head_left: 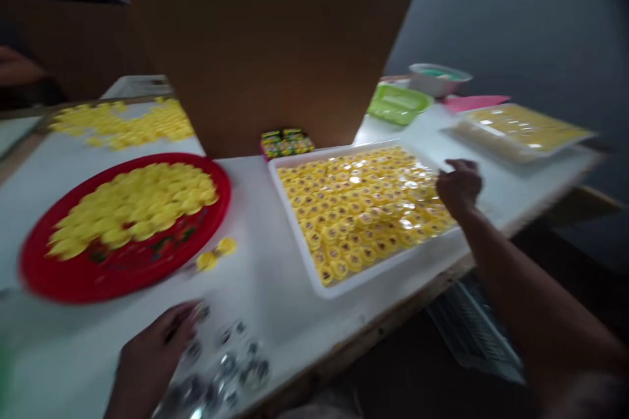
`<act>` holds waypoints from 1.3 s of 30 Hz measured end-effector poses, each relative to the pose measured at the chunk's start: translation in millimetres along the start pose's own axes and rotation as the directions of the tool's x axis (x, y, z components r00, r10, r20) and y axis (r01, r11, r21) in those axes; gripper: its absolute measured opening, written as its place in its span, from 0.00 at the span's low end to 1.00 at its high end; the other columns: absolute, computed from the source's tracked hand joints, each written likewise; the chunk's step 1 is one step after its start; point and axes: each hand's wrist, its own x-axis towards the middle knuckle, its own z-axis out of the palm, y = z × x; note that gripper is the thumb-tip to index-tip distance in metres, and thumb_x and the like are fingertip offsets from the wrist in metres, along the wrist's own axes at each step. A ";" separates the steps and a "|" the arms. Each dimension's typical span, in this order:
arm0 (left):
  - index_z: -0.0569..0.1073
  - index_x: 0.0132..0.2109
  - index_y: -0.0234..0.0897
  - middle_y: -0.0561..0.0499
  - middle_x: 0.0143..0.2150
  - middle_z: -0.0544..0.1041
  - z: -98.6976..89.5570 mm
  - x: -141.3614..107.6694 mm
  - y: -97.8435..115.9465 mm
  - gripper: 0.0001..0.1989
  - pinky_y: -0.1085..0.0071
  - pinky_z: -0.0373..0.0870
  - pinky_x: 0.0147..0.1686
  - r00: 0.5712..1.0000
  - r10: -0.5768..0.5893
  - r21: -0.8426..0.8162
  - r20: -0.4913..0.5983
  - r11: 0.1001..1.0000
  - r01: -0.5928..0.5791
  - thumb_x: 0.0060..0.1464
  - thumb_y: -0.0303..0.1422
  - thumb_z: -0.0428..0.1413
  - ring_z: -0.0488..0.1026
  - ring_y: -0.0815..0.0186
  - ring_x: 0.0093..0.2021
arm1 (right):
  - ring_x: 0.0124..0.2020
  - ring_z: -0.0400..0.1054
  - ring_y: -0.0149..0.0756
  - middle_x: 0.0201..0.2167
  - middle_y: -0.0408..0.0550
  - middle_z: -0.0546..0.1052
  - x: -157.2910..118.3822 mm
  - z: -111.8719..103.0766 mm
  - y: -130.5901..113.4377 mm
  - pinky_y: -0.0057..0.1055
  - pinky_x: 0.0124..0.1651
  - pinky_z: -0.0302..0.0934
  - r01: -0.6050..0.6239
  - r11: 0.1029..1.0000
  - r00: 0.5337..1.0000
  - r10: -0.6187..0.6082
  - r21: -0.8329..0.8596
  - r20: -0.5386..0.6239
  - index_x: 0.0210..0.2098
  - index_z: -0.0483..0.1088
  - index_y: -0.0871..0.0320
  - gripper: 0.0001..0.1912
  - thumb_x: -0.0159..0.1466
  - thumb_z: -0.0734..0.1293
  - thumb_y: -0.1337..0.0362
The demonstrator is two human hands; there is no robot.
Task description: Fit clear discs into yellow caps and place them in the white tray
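A white tray (322, 289) holds rows of small round yellow pieces with dark centres, under what looks like clear shiny film. My right hand (460, 186) is at the tray's right edge, its fingers bent; whether it grips anything is too blurred to tell. At the lower left, my left hand (164, 340) has its fingers closed together beside a loose group of small shiny round pieces (228, 366); what it pinches is too small to make out. Past that hand lies a red oval tray (122, 278) heaped with yellow discs (142, 200). Two yellow discs (216, 255) rest on the table beside it.
More yellow pieces (128, 124) are spread at the back left. A brown panel (275, 46) stands behind the white tray, with a small patterned box (287, 144) at its foot. To the right are a green tray (398, 105), a bowl (435, 82) and another filled tray (531, 127).
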 end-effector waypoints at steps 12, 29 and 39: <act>0.75 0.42 0.40 0.51 0.42 0.77 -1.1 6.0 -2.7 0.11 0.70 0.67 0.41 0.900 0.414 0.001 0.137 0.908 -0.419 0.55 0.33 0.51 0.72 0.65 0.40 | 0.46 0.67 0.37 0.43 0.51 0.75 -302.8 -1.3 -179.2 0.32 0.48 0.62 0.613 0.129 0.029 -0.990 0.780 0.141 0.42 0.72 0.58 0.11 0.62 0.62 0.72; 0.72 0.41 0.37 0.48 0.41 0.73 6.4 6.6 9.4 0.10 0.65 0.66 0.45 0.671 0.681 0.088 0.294 0.680 -0.728 0.52 0.23 0.52 0.67 0.62 0.44 | 0.43 0.65 0.37 0.42 0.53 0.72 -318.6 38.5 -173.8 0.34 0.45 0.64 0.720 0.139 0.085 -0.990 0.680 0.112 0.38 0.70 0.59 0.09 0.65 0.59 0.71; 0.71 0.38 0.33 0.46 0.35 0.74 33.3 14.7 5.6 0.08 0.64 0.68 0.38 0.612 0.756 0.245 0.231 0.564 -0.789 0.58 0.27 0.47 0.69 0.60 0.38 | 0.39 0.71 0.32 0.41 0.48 0.75 -317.6 44.4 -179.8 0.33 0.45 0.66 -0.064 0.443 0.406 -0.807 0.894 0.429 0.49 0.65 0.56 0.17 0.61 0.60 0.71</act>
